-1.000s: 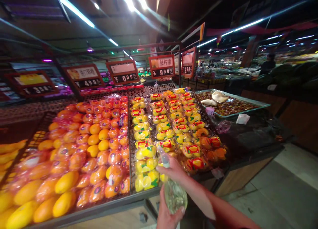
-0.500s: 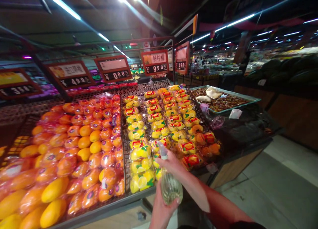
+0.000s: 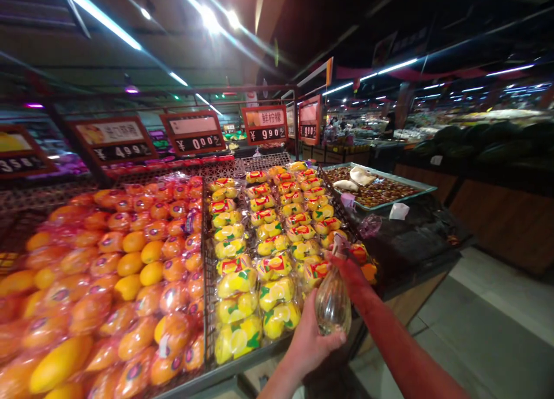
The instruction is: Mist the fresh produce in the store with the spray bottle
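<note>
My left hand (image 3: 312,340) is wrapped round the base of a clear spray bottle (image 3: 332,302). My right hand (image 3: 352,273) grips the bottle's neck and nozzle from above. I hold the bottle over the front right corner of a produce stand, just above packaged lemons (image 3: 268,237) in yellow and red wrappers. Wrapped oranges (image 3: 142,254) fill the bin to the left of the lemons.
Red price signs (image 3: 265,125) hang above the bins. A tray of brown fruit (image 3: 378,189) with bags lies on a dark counter to the right. A grey tiled aisle (image 3: 485,329) runs at the right, with wooden stands and distant shoppers beyond.
Both hands have carried the spray bottle to the right and a little up along the stand's front edge. The view has shifted right with them.
</note>
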Action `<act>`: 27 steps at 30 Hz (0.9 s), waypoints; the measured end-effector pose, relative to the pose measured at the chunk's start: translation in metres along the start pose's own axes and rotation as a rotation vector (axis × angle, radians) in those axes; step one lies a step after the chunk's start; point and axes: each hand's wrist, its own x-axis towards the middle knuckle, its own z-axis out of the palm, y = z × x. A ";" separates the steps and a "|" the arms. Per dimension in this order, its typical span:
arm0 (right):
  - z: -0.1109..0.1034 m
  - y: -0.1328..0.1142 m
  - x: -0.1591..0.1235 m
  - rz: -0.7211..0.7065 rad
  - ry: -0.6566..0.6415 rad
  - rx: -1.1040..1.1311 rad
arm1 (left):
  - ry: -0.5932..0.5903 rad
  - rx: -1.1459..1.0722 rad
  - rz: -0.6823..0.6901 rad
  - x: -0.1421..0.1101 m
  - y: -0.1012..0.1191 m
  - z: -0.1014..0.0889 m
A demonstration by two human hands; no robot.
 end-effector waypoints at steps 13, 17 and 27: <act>0.169 0.034 -0.038 -0.124 -0.766 -0.069 | 0.667 -0.030 -0.100 -0.081 -0.031 -0.052; 0.203 0.040 -0.048 -0.097 -0.827 -0.105 | 0.826 -0.005 -0.112 -0.092 -0.026 -0.067; 0.127 -0.005 -0.008 -0.152 -0.508 0.082 | 0.460 0.024 0.000 -0.030 0.003 -0.063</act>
